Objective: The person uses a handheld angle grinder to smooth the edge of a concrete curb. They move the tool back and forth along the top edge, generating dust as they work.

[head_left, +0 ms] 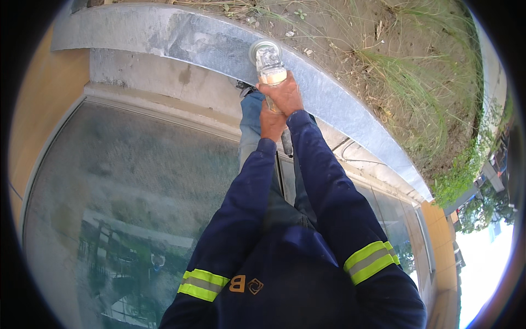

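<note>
A dust-covered angle grinder lies with its disc against the pale grey curved ledge. My right hand is closed round the grinder's body, close behind its head. My left hand grips the tool just below, nearer to me, and the dark rear end of the tool hangs beyond it. Both forearms, in navy sleeves with reflective bands, reach up from the lower edge. The grinder hides the middle of its disc.
Dry soil with grass borders the ledge above. Below it are a pale wall, a large dusty glass pane and tan panels. My jean-clad legs are beneath my arms. A cable runs along the right.
</note>
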Tool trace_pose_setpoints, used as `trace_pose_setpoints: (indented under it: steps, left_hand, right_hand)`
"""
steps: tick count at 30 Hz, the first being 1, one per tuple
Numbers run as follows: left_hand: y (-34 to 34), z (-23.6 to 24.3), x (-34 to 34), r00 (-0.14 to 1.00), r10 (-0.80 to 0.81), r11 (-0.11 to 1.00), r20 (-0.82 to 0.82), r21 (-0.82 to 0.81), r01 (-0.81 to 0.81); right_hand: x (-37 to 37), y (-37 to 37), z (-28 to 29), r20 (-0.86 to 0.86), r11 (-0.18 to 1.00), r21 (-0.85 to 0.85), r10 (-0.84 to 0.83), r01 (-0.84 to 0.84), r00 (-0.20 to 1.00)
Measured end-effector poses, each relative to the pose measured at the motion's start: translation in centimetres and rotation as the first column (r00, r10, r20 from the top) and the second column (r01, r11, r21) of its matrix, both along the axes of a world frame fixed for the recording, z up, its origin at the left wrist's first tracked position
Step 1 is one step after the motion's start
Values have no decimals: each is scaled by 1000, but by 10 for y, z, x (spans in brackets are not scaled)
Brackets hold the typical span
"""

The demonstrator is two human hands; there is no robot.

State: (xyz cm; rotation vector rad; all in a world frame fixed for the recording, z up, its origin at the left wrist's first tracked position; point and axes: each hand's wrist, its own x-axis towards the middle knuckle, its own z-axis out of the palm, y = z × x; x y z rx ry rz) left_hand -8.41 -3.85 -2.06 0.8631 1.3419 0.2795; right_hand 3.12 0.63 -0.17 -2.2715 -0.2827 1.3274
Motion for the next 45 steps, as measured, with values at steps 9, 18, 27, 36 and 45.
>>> trace_pose_setpoints:
  steps: [9, 18, 27, 36, 45]
  left_hand:
    - [-3, 17, -21, 999, -10, 995, -46, -97, 6]
    - [27, 1, -14, 979, 180, 970, 94, -183, -160]
    - [-41, 27, -29, 995, -92, 988, -44, -129, 86]
    - [-29, -4, 10, 984, -149, 987, -96, 44, 154]
    - [-58, 23, -18, 989, -134, 985, -56, -119, 127]
  right_hand:
    - [-22, -13, 8, -36, 998, -52, -48, 46, 998]
    - [-17, 40, 5, 20, 987, -34, 156, -156, 987]
    - [-31, -58, 15, -1, 990, -97, -104, 103, 995]
    - [4, -41, 3, 124, 992, -18, -119, 123, 985]
    - [-26, -80, 14, 60, 982, -93, -158, 163, 986]
